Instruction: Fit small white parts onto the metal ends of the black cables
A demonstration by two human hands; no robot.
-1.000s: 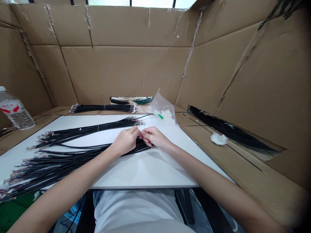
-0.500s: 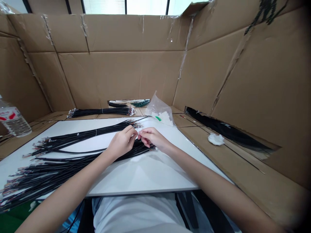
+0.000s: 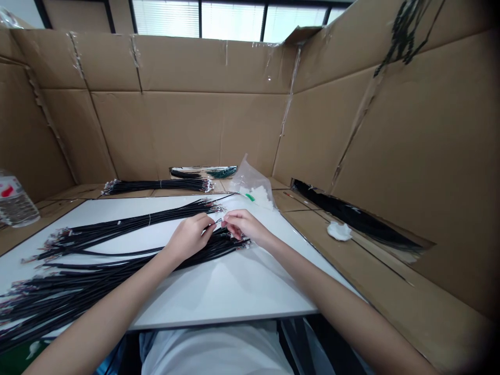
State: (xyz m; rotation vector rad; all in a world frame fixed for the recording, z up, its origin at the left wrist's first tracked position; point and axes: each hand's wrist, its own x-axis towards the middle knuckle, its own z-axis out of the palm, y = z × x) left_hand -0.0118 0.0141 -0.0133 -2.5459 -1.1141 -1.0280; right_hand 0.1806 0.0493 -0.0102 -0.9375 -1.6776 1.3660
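My left hand (image 3: pixel 191 235) is closed in a pinch on a black cable, whose thin wire end (image 3: pixel 217 222) pokes out past the fingertips toward the right. Just across a small gap, my right hand (image 3: pixel 245 225) has thumb and finger pressed together; whatever sits in that pinch is too small to make out. Beneath both hands lies a loose bundle of black cables (image 3: pixel 97 284) with coloured wire ends, spread over the white board (image 3: pixel 219 291). Behind it rests another black cable bundle (image 3: pixel 133 221), bound with a tie.
A third tied cable bundle (image 3: pixel 156 186) lies at the back beside a clear plastic bag (image 3: pixel 250 182) of small white pieces. At left stands a water bottle (image 3: pixel 17 200). A white wad (image 3: pixel 339 231) and a thin rod (image 3: pixel 383 260) lie at right. Cardboard walls (image 3: pixel 183 125) surround the board.
My fingertips have drawn slightly apart, and the wire end now shows between them. The camera view has tilted up a little and shifted right.
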